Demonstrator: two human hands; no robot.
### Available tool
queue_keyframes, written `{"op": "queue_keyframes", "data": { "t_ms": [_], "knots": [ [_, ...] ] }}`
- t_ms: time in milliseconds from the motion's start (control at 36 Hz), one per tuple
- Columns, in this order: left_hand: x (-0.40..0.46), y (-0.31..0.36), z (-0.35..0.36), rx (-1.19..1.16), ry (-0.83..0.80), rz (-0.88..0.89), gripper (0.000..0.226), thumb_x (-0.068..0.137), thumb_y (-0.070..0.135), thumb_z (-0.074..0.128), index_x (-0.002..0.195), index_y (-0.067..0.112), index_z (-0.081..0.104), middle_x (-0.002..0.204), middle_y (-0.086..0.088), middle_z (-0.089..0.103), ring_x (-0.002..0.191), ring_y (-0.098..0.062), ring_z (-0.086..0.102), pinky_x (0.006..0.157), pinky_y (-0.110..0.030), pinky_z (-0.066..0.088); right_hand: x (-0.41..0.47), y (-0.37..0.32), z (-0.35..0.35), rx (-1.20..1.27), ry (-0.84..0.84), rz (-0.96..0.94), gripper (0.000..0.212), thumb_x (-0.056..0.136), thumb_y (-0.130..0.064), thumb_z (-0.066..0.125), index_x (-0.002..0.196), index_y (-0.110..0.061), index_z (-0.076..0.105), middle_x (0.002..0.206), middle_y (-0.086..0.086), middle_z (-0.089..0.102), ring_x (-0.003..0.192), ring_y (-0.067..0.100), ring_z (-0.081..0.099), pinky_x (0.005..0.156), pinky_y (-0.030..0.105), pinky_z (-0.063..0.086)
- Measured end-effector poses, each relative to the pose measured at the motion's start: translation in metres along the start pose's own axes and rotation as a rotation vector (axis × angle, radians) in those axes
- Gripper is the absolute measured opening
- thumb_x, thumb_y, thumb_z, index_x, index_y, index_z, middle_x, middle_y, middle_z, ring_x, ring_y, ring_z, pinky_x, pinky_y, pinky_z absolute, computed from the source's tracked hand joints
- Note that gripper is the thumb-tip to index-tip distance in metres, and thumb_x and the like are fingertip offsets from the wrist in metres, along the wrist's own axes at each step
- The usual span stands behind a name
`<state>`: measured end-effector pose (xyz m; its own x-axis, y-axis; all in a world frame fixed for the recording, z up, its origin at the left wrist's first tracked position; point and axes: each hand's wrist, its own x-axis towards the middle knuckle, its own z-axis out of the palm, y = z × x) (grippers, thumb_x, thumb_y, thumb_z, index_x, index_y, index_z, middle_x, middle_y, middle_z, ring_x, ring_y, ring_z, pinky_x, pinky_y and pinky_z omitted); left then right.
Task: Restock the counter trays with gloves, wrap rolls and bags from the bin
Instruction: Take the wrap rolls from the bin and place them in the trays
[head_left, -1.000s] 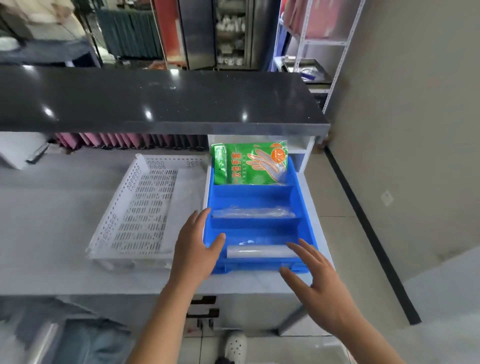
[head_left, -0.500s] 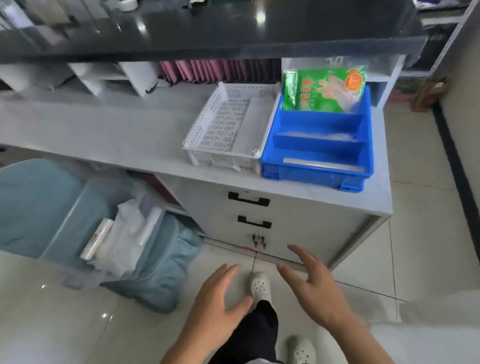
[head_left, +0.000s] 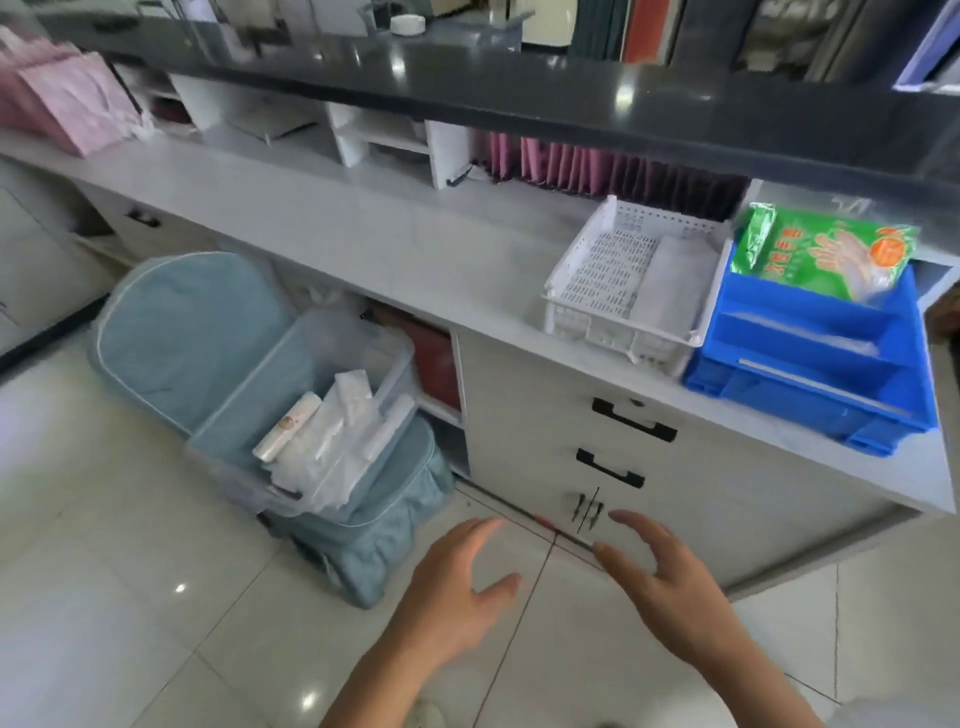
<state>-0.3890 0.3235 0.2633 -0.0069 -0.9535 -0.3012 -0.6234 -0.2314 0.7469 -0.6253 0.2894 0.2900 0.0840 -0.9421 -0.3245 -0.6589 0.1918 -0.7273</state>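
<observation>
Blue plastic makes the tray (head_left: 810, 384) that stands at the right end of the grey counter (head_left: 363, 249), at about 3 o'clock in the view. It has three compartments: a green pack of gloves (head_left: 826, 249) leans in the far one, a clear roll (head_left: 815, 338) lies in the middle one, and another roll (head_left: 821, 387) lies in the near one. Just beside it, at its 9 o'clock side and touching it, stands a white perforated tray (head_left: 597, 270) with a folded white stack (head_left: 670, 286) in its right half. On the tiled floor (head_left: 130, 597), at about 9 o'clock from the picture centre, a clear bin (head_left: 244, 483) rests on a pale blue chair (head_left: 187, 332) or cushion that is pushed partly under the counter. The bin holds a roll with a round label (head_left: 288, 426), a thinner roll (head_left: 387, 426) and loose white bags (head_left: 332, 452). Both hands are low, at 6 o'clock, above the floor and in front of the drawers (head_left: 623, 447) with black handles. The left hand (head_left: 452, 592) is spread, its fingers straight and its thumb apart, and it holds nothing. The right hand (head_left: 670, 587) is also spread, with the fingers lightly bent, and it is also empty. The two hands are near each other but do not touch, and both are well apart from the bin and from the trays.
</observation>
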Motion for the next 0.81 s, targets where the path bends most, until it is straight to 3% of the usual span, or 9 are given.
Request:
{"op": "queue_keyframes", "data": {
  "t_ms": [56,167,306,472,639,806],
  "knots": [
    [-0.007,-0.027,-0.03,-0.045,0.028,-0.026,0.064,0.083,0.05,0.064,0.143,0.041,0.042,0.142,0.027,0.039,0.131,0.008,0.033,0.108,-0.016,0.024,0.005,-0.026,0.023,-0.043,-0.031,-0.02,0.048,0.089,-0.051,0.06,0.133,-0.034,0.053,0.136,-0.009,0.053,0.13,0.013,0.046,0.101,0.03,0.038],
    [-0.019,-0.086,-0.085,-0.113,0.075,-0.13,0.063,0.081,0.055,0.063,0.14,0.045,0.044,0.144,0.024,0.042,0.133,0.001,0.038,0.111,-0.027,0.033,0.015,-0.08,0.081,-0.077,-0.094,-0.08,0.046,0.089,-0.051,0.06,0.132,-0.035,0.053,0.126,-0.013,0.052,0.12,0.006,0.047,0.095,0.025,0.036],
    [-0.032,-0.139,-0.129,-0.173,0.116,-0.241,0.063,0.079,0.051,0.063,0.139,0.041,0.047,0.142,0.019,0.044,0.13,-0.002,0.043,0.108,-0.027,0.039,0.024,-0.132,0.147,-0.12,-0.241,-0.129,0.049,0.089,-0.054,0.059,0.135,-0.039,0.05,0.139,-0.013,0.051,0.132,0.011,0.044,0.106,0.032,0.036],
    [-0.034,-0.179,-0.157,-0.244,0.127,-0.293,0.06,0.08,0.052,0.065,0.137,0.042,0.049,0.14,0.021,0.047,0.131,0.0,0.042,0.108,-0.025,0.036,0.053,-0.162,0.17,-0.137,-0.342,-0.101,0.045,0.087,-0.055,0.061,0.13,-0.043,0.053,0.141,-0.013,0.051,0.129,0.007,0.047,0.11,0.034,0.037],
    [-0.015,-0.209,-0.18,-0.298,0.16,-0.394,0.049,0.083,0.049,0.066,0.128,0.054,0.047,0.128,0.032,0.043,0.12,0.007,0.039,0.097,-0.018,0.03,0.115,-0.181,0.192,-0.208,-0.388,-0.078,0.042,0.089,-0.056,0.058,0.128,-0.043,0.054,0.142,-0.012,0.051,0.131,0.01,0.044,0.107,0.033,0.036],
    [0.014,-0.232,-0.233,-0.269,0.236,-0.518,0.044,0.089,0.041,0.066,0.127,0.052,0.046,0.129,0.025,0.043,0.119,0.001,0.04,0.1,-0.022,0.033,0.211,-0.221,0.23,-0.214,-0.473,-0.109,0.044,0.09,-0.052,0.059,0.13,-0.033,0.056,0.142,-0.006,0.053,0.127,0.015,0.048,0.105,0.034,0.037]
  ]
}}
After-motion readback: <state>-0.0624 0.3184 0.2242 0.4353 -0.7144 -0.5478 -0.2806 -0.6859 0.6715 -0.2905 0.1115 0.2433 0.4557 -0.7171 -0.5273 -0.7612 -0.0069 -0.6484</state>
